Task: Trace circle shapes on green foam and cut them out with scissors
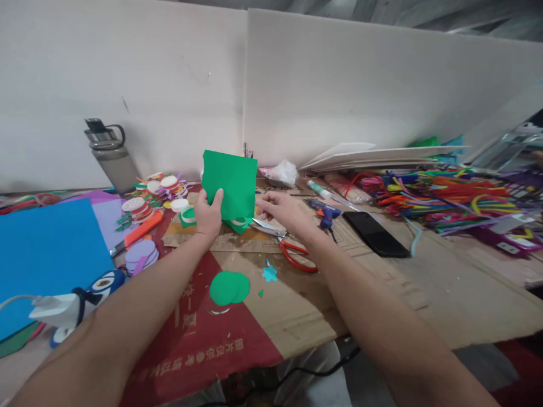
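Observation:
My left hand [208, 215] holds a green sheet [231, 183] upright, its thumb on the front near the lower left corner. Just right of the sheet is my right hand [278, 208], fingers curled together near its lower right edge; whatever they may pinch is too small to make out. Red-handled scissors [297, 254] lie below my right hand, blades pointing left toward the sheet. Green scraps [240, 225] sit under the sheet. Two overlapping green circles [229, 288] rest on the cardboard nearer to me, beside a light blue flower shape [270, 273].
A grey bottle [112, 158] stands back left. Blue sheets [51, 249], an orange cutter [142, 229] and lilac discs [141, 253] lie left. Right are a blue glue gun [328, 216], a black phone [375, 233] and many coloured pipe cleaners [449, 195].

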Demonstrator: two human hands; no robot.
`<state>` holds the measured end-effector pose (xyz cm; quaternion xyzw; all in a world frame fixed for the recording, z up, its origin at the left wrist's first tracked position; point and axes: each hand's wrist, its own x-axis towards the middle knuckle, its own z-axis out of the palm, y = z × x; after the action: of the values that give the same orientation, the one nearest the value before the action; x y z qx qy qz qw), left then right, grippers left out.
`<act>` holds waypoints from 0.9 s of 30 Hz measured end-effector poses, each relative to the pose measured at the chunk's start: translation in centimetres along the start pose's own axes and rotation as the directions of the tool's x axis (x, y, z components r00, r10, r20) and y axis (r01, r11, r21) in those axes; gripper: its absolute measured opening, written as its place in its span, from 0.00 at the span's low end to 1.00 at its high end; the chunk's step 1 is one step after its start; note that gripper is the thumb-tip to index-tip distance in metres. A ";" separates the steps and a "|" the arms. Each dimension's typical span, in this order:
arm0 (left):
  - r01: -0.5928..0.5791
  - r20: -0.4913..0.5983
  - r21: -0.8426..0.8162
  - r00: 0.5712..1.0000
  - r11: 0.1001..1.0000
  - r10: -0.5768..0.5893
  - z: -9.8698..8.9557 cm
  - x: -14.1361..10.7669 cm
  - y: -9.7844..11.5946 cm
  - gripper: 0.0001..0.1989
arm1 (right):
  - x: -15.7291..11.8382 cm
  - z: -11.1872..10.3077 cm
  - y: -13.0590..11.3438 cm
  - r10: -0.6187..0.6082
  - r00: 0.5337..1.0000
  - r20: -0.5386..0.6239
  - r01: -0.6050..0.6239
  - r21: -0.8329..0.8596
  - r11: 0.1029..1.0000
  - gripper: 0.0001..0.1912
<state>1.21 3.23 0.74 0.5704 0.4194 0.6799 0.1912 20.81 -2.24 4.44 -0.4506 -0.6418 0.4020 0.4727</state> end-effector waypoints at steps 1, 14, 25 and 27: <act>0.002 -0.007 0.006 1.000 1.000 -0.002 0.0 -0.1 0.0 0.15 | -0.4 0.3 -0.5 -0.025 0.997 0.071 0.029 -0.063 0.998 0.13; 0.011 0.022 0.142 1.000 0.990 -0.015 -0.3 -0.7 0.3 0.12 | -6.1 6.4 -2.7 -0.114 0.675 0.729 0.606 -0.460 0.649 0.31; 0.026 0.060 0.131 0.998 0.991 -0.034 -0.6 -0.1 -0.7 0.13 | -5.7 7.3 -2.0 -0.001 0.712 0.702 0.477 -0.483 0.734 0.26; 0.038 0.056 0.138 0.997 0.990 -0.047 -0.7 -0.2 -0.7 0.13 | -5.4 7.2 -1.9 0.016 0.698 0.716 0.450 -0.456 0.768 0.19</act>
<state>0.47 3.28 0.10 0.5929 0.4714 0.6281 0.1782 14.21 -8.58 3.21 -0.3114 -0.9129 0.2511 0.0807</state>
